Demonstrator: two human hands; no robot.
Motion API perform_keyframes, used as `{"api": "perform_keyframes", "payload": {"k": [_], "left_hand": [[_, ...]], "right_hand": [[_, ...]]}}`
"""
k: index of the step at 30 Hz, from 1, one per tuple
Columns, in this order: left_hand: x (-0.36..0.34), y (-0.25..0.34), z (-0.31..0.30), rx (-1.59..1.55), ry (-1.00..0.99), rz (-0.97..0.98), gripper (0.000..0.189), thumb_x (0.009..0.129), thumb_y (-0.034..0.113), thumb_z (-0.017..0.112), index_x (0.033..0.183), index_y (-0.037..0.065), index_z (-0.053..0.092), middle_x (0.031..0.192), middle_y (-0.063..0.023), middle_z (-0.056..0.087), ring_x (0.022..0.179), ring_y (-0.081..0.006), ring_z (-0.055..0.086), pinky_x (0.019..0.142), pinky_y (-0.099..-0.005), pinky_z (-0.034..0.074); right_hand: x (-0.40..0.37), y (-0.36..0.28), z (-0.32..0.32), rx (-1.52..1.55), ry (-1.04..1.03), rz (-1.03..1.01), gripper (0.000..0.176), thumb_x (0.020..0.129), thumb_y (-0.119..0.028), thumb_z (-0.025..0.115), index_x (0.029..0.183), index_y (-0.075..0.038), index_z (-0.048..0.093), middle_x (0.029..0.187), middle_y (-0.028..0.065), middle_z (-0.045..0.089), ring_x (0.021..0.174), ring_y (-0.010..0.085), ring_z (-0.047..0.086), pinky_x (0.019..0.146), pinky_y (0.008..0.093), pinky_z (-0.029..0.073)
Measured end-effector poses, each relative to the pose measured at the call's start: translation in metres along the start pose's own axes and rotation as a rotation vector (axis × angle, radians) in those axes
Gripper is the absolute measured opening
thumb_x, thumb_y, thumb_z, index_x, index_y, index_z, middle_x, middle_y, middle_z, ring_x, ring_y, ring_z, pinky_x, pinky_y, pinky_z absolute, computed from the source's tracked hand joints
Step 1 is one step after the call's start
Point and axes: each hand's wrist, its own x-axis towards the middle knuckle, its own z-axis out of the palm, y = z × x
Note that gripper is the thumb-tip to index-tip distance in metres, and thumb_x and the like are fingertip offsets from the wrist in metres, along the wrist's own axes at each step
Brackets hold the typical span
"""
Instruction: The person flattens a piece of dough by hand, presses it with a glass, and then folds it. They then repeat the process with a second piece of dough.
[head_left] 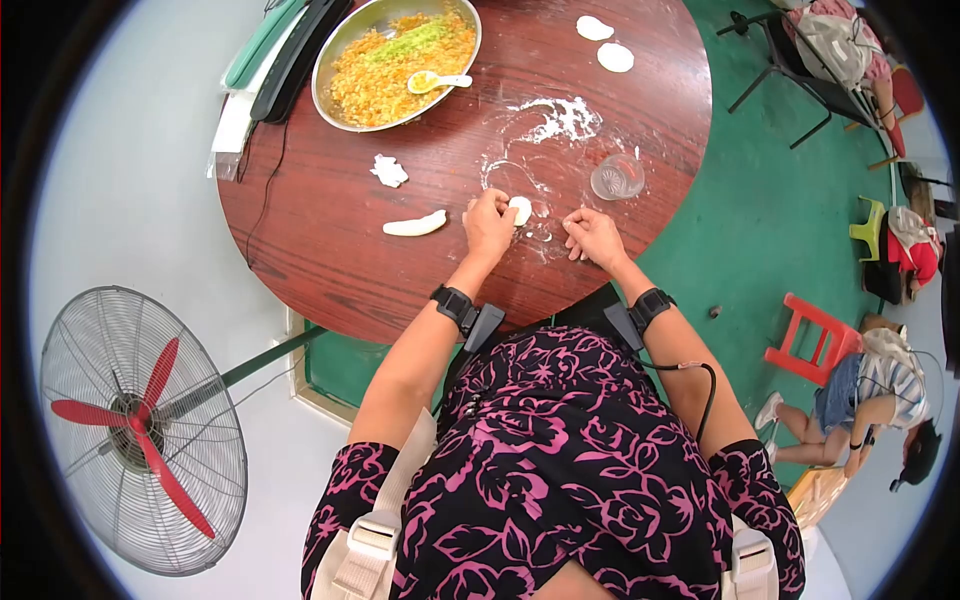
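My left hand (488, 226) has its fingers closed at the left edge of a small round piece of white dough (520, 210), which lies on the floured table (340, 270). To its right, my right hand (593, 238) hovers low over the wood with fingers curled together. Whatever is in that pinch, if anything, cannot be made out. Left of my hands is a short dough roll (415, 224), with a crumpled white lump (390, 171) above it. Loose flour (560, 120) is smeared beyond my hands. A clear glass (617, 177) stands beyond my right hand.
A metal bowl (348, 38) of chopped filling holds a white spoon (440, 82). Two flat dough rounds (615, 58) lie at the far side. A large fan (137, 425) stands at left. Seated people, a red stool (815, 340) and a black chair (815, 85) are at right.
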Motion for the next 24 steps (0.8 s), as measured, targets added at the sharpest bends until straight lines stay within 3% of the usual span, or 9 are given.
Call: {"api": "perform_keyframes", "payload": {"k": [2, 5, 9, 13, 16, 19, 24], "left_hand": [[0.001, 0.004, -0.003, -0.117, 0.059, 0.005, 0.016, 0.071, 0.015, 0.071, 0.083, 0.011, 0.06, 0.078, -0.0029, 0.059, 0.083, -0.0255, 0.054, 0.076, -0.0398, 0.039], [-0.01, 0.024, -0.02, 0.114, 0.183, 0.461, 0.01, 0.075, 0.011, 0.066, 0.084, 0.011, 0.061, 0.078, -0.0035, 0.058, 0.083, -0.0248, 0.053, 0.074, -0.0384, 0.039], [-0.035, -0.001, -0.014, 0.2, -0.069, 0.806, 0.006, 0.077, 0.009, 0.06, 0.083, 0.007, 0.062, 0.078, -0.003, 0.056, 0.082, -0.0228, 0.052, 0.074, -0.0368, 0.038], [-0.058, -0.007, -0.031, 0.231, -0.095, 0.817, 0.03, 0.075, 0.011, 0.065, 0.104, 0.005, 0.061, 0.106, -0.0086, 0.057, 0.101, -0.0255, 0.053, 0.086, -0.0385, 0.038], [-0.067, -0.011, -0.037, 0.362, -0.142, 0.715, 0.052, 0.076, 0.02, 0.066, 0.122, 0.001, 0.05, 0.126, -0.0141, 0.048, 0.118, -0.0289, 0.045, 0.094, -0.0422, 0.034], [-0.064, -0.005, -0.026, 0.424, -0.214, 0.626, 0.072, 0.076, 0.035, 0.066, 0.132, -0.001, 0.038, 0.138, -0.0171, 0.038, 0.129, -0.0308, 0.034, 0.101, -0.0479, 0.028], [-0.061, 0.007, -0.02, 0.534, -0.352, 0.644, 0.088, 0.072, 0.051, 0.065, 0.136, -0.001, 0.033, 0.145, -0.0167, 0.028, 0.135, -0.0297, 0.025, 0.105, -0.0578, 0.019]], "right_hand": [[0.001, 0.001, 0.0, 0.006, -0.003, -0.007, 0.019, 0.09, -0.018, 0.056, 0.095, 0.0, 0.057, 0.068, 0.008, 0.063, 0.049, 0.0122, 0.06, 0.04, 0.0225, 0.042], [0.002, 0.004, 0.0, 0.009, -0.008, -0.006, 0.018, 0.089, -0.017, 0.056, 0.095, 0.0, 0.058, 0.068, 0.0076, 0.063, 0.049, 0.012, 0.06, 0.04, 0.0227, 0.043], [0.0, 0.0, 0.0, -0.007, -0.003, 0.014, 0.018, 0.088, -0.017, 0.056, 0.095, -0.001, 0.059, 0.067, 0.0071, 0.064, 0.05, 0.0117, 0.061, 0.042, 0.0231, 0.044], [0.001, 0.001, -0.001, -0.032, -0.002, 0.002, 0.018, 0.088, -0.016, 0.056, 0.095, 0.0, 0.059, 0.067, 0.0072, 0.064, 0.05, 0.012, 0.061, 0.041, 0.0233, 0.044], [0.001, 0.001, -0.001, -0.018, -0.006, -0.006, 0.018, 0.088, -0.016, 0.056, 0.095, 0.0, 0.059, 0.067, 0.007, 0.063, 0.05, 0.012, 0.061, 0.041, 0.0231, 0.044], [0.001, 0.0, 0.0, -0.003, 0.004, 0.009, 0.018, 0.088, -0.017, 0.056, 0.095, 0.0, 0.059, 0.067, 0.0072, 0.063, 0.05, 0.012, 0.061, 0.041, 0.0232, 0.044], [0.002, 0.003, 0.0, 0.004, 0.014, 0.017, 0.018, 0.088, -0.017, 0.057, 0.094, 0.0, 0.059, 0.067, 0.0075, 0.063, 0.049, 0.012, 0.06, 0.041, 0.0234, 0.043]]}}
